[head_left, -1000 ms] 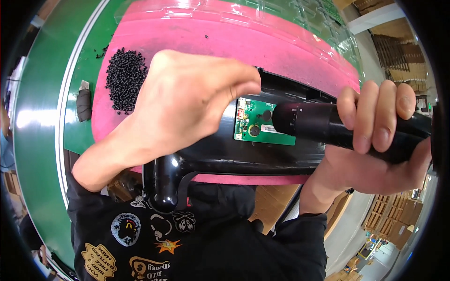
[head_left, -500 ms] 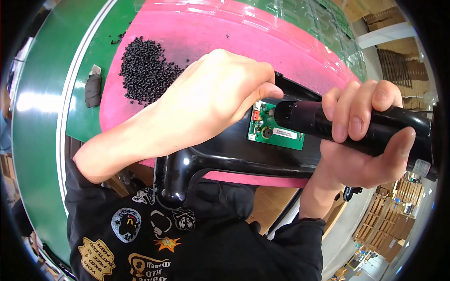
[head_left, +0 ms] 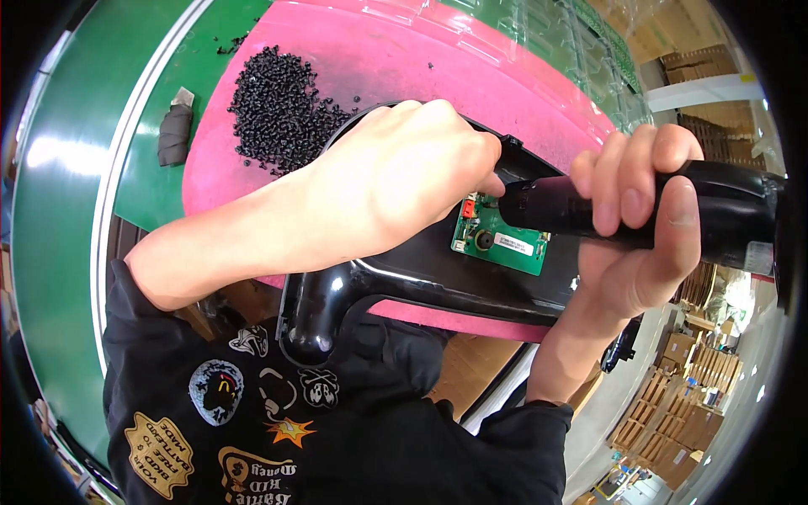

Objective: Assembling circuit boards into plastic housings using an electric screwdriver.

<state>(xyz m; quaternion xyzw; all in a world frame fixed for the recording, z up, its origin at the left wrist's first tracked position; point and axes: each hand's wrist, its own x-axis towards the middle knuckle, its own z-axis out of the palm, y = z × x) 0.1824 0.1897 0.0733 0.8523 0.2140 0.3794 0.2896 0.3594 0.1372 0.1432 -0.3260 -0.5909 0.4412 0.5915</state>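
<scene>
My right hand [head_left: 644, 198] is wrapped round a thick black electric screwdriver [head_left: 551, 202], held nearly level with its tip end pointing left. That end is over a green circuit board [head_left: 509, 248], which lies in a glossy black plastic housing [head_left: 421, 278]. My left hand [head_left: 412, 172] reaches across the housing, its fingers closed in a pinch beside the screwdriver's tip end. What they hold, if anything, is hidden. On the board sit an orange-red connector [head_left: 468, 208], a round black part [head_left: 484, 241] and a white label [head_left: 514, 244].
A heap of small black screws [head_left: 273, 109] lies on the pink mat [head_left: 379, 50] beyond my left forearm. Left of the mat, a dark wrapped object [head_left: 175, 135] rests on the green tabletop [head_left: 67, 210]. Clear plastic trays [head_left: 539, 50] stand behind; pallets and boxes [head_left: 673, 404] are far right.
My right hand sits a little further left along the screwdriver, its thumb raised higher. My left hand stays pinched at the tip end. The whole view has shifted slightly.
</scene>
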